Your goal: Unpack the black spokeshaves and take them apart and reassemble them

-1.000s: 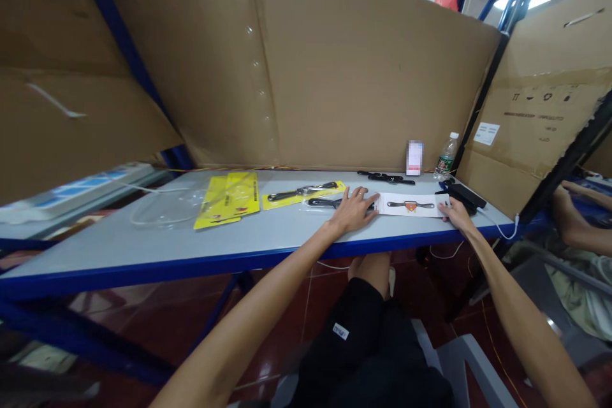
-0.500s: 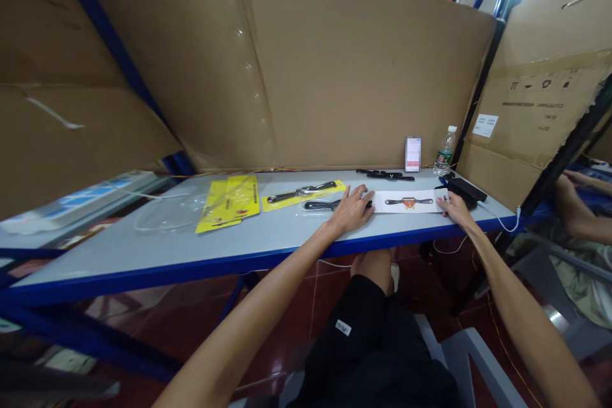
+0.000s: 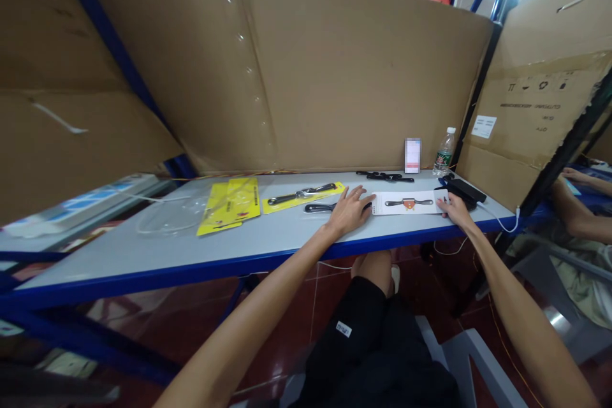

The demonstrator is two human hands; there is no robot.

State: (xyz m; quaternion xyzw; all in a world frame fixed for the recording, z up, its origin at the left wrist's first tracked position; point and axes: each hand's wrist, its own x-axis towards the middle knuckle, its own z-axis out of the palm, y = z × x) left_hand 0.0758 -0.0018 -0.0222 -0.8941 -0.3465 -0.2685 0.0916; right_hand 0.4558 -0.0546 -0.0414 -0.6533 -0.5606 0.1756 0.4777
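Observation:
My left hand (image 3: 351, 210) lies on the table with its fingers stretched out, over a black spokeshave (image 3: 319, 208). One handle of that tool sticks out to the left of the hand, and its middle is hidden beneath the hand. The fingertips are at the left end of a white card (image 3: 409, 203) printed with a picture of a spokeshave; I cannot tell whether they press on it. At the card's right end, my right hand (image 3: 455, 209) pinches it between thumb and fingers.
Left of the hands lie a packed spokeshave (image 3: 302, 194) on a yellow card, yellow cards (image 3: 229, 205) and clear plastic shells (image 3: 167, 215). Behind are loose black spokeshaves (image 3: 385, 176), a phone (image 3: 412, 155) and a bottle (image 3: 444, 152). A black case (image 3: 461, 192) sits right. Cardboard walls surround the table.
The left end of the card has shifted slightly and now shows dark print beside my left fingers. Both hands stay nearly in place.

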